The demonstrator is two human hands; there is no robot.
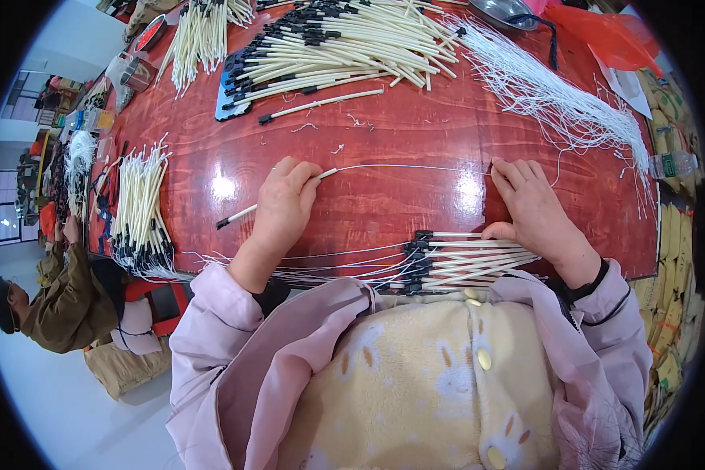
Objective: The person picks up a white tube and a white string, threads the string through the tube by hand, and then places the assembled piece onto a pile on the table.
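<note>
My left hand (283, 202) is closed around a thin cream tube (243, 214) with a black end piece at its lower left. Out of the tube's upper right end runs a white cord (403, 166), bowed slightly across the table to my right hand (529, 205). There the cord meets my curled fingertips, while the thumb stands apart, lower down, by a bundle of cream tubes (478, 258). This bundle lies near my body, its black ends to the left, with white cords (329, 266) trailing left from them under my left forearm.
A large pile of black-ended tubes (345, 47) lies on the red table (352, 211). Loose white cords (556, 102) spread at the far right beside a clear bottle (673, 164). Another tube bundle (139, 200) is at left. A person (70, 305) works at far left.
</note>
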